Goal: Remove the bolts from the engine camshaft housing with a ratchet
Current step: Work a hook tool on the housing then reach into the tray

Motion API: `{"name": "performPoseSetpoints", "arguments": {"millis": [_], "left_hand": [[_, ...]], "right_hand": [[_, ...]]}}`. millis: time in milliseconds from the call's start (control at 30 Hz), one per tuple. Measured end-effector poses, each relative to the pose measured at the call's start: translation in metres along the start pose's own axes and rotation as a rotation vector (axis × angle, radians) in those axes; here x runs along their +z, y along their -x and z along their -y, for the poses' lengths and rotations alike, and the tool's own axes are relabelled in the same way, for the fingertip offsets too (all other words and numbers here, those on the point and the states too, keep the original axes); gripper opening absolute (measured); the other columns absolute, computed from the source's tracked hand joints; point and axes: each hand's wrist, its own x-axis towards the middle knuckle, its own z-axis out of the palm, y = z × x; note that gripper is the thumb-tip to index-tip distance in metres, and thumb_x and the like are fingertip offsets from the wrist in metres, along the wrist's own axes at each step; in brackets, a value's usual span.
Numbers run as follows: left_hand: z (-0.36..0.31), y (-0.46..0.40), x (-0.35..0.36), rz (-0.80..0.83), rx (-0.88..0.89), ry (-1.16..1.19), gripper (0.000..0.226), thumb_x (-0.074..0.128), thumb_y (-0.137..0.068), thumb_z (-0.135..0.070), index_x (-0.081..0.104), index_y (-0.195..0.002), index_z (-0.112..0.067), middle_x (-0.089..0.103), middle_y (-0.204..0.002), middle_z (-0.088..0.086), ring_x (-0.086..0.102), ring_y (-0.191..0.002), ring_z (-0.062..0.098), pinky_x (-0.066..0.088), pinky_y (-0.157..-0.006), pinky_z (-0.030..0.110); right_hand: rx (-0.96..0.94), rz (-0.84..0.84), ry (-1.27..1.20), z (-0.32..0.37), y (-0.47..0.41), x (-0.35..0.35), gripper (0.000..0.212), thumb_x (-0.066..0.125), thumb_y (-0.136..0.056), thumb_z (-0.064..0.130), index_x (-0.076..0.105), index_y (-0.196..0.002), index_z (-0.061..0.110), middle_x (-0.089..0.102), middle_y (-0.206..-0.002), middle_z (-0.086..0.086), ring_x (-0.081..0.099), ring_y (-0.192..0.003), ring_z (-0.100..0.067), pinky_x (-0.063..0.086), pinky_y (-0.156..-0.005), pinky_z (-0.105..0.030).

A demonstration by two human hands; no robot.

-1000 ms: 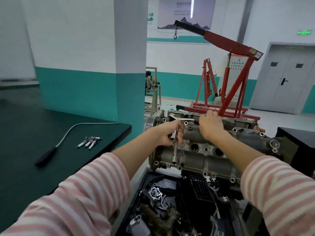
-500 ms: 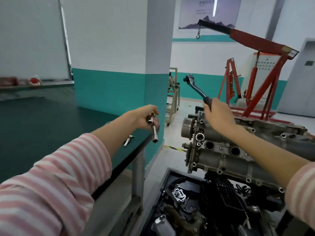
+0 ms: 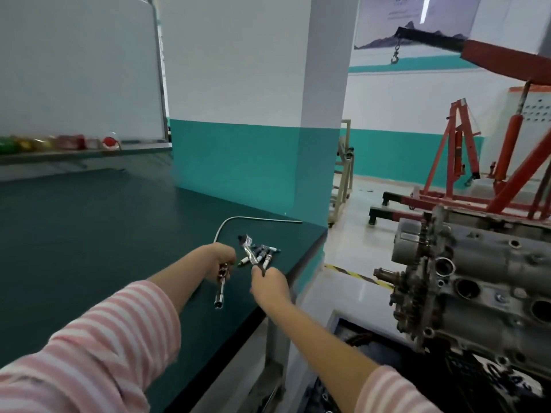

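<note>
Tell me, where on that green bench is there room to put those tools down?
The bench lies bare left of the left hand, back toward the whiteboard ledge. It is crowded near the corner, around the spark plugs and bent rod.

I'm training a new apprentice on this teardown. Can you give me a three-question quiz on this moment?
1. True or false: the right hand grips the ratchet by its handle.
2. What does the left hand hold? A) a hammer B) a socket extension C) nothing
3. Fill in: the spark plugs lie on the green ____.

Key: 1 true. 2 B. 3 bench; both hands are over it, away from the engine.
</note>
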Motion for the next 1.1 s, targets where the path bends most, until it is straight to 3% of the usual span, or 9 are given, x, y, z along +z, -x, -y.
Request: {"name": "performPoseSetpoints", "arguments": {"millis": [233,333,467,600,733,800,867,933,1100], "left_hand": [[0.009,-0.044,0.012,-0.332,0.232,-0.196,0.028,0.050,-0.090,-0.007,0.041,-0.064,-0.003,0.055,-0.093,0.027,0.056,-0.089,0.032,0.047,-0.075,0.042],[0.004,-0.053,0.017,-0.393,0.283,-0.314,0.038,0.053,-0.091,-0.013,0.034,-0.058,-0.008,0.059,-0.084,0.021,0.057,-0.105,0.036,0.046,-0.083,0.038],[0.002,-0.066,0.020,-0.423,0.381,-0.342,0.043,0.053,-0.094,-0.021,0.030,-0.059,-0.012,0.053,-0.076,0.012,0.055,-0.091,0.034,0.041,-0.078,0.037],[0.006,-0.071,0.013,-0.411,0.425,-0.328,0.045,0.053,-0.094,-0.029,0.022,-0.062,-0.023,0.037,-0.068,-0.006,0.042,-0.082,0.020,0.032,-0.066,0.029],[0.006,-0.066,0.013,-0.373,0.366,-0.521,0.035,0.050,-0.091,-0.020,0.029,-0.063,-0.015,0.036,-0.067,0.000,0.038,-0.063,0.015,0.029,-0.057,0.028],[0.003,-0.061,0.017,-0.383,0.274,-0.644,0.022,0.045,-0.092,-0.027,0.048,-0.085,-0.006,0.050,-0.094,0.009,0.050,-0.093,0.024,0.037,-0.079,0.032],[0.003,-0.059,0.017,-0.389,0.119,-0.771,0.041,0.042,-0.093,-0.036,0.047,-0.121,-0.007,0.042,-0.129,0.016,0.037,-0.122,0.031,0.034,-0.097,0.036],[0.005,-0.059,0.018,-0.354,0.052,-0.887,0.047,0.040,-0.091,-0.033,0.042,-0.130,-0.008,0.038,-0.136,0.015,0.035,-0.124,0.030,0.033,-0.101,0.036],[0.004,-0.060,0.021,-0.330,0.095,-0.956,0.033,0.038,-0.093,-0.018,0.046,-0.124,-0.009,0.037,-0.132,0.017,0.037,-0.122,0.031,0.035,-0.103,0.038]], "right_hand": [[0.062,-0.046,0.192,0.008,-0.025,0.036,0.048,0.024,-0.099,0.033,0.059,-0.116,0.004,0.059,-0.122,-0.013,0.055,-0.112,-0.030,0.042,-0.088,-0.033],[0.052,0.036,0.268,0.015,-0.035,0.036,0.041,0.025,-0.098,0.021,0.052,-0.125,0.005,0.055,-0.128,-0.013,0.052,-0.116,-0.029,0.042,-0.091,-0.035],[0.052,0.135,0.282,0.016,-0.047,0.031,0.043,0.027,-0.092,0.023,0.037,-0.126,-0.001,0.060,-0.118,-0.015,0.062,-0.103,-0.028,0.046,-0.089,-0.033],[-0.172,0.146,0.612,0.015,-0.044,0.029,0.056,0.033,-0.092,0.043,0.035,-0.130,0.001,0.055,-0.124,-0.014,0.054,-0.113,-0.029,0.038,-0.083,-0.034],[-0.318,0.115,0.664,0.006,-0.037,0.036,0.056,0.039,-0.091,0.050,0.039,-0.122,0.003,0.060,-0.115,-0.012,0.059,-0.103,-0.030,0.039,-0.073,-0.034],[-0.361,0.014,0.618,-0.001,-0.033,0.040,0.050,0.038,-0.091,0.048,0.041,-0.116,0.005,0.064,-0.106,-0.010,0.062,-0.095,-0.029,0.038,-0.067,-0.033],[-0.384,-0.109,0.549,-0.009,-0.029,0.044,0.043,0.039,-0.091,0.047,0.046,-0.109,0.009,0.066,-0.099,-0.007,0.063,-0.090,-0.027,0.037,-0.065,-0.031],[-0.373,-0.171,0.496,-0.013,-0.026,0.046,0.040,0.039,-0.091,0.048,0.051,-0.102,0.011,0.067,-0.096,-0.005,0.063,-0.088,-0.025,0.037,-0.065,-0.030],[-0.391,-0.131,0.538,-0.015,-0.021,0.051,0.054,0.039,-0.084,0.062,0.060,-0.094,0.013,0.067,-0.093,-0.004,0.062,-0.086,-0.026,0.041,-0.069,-0.031]]}}
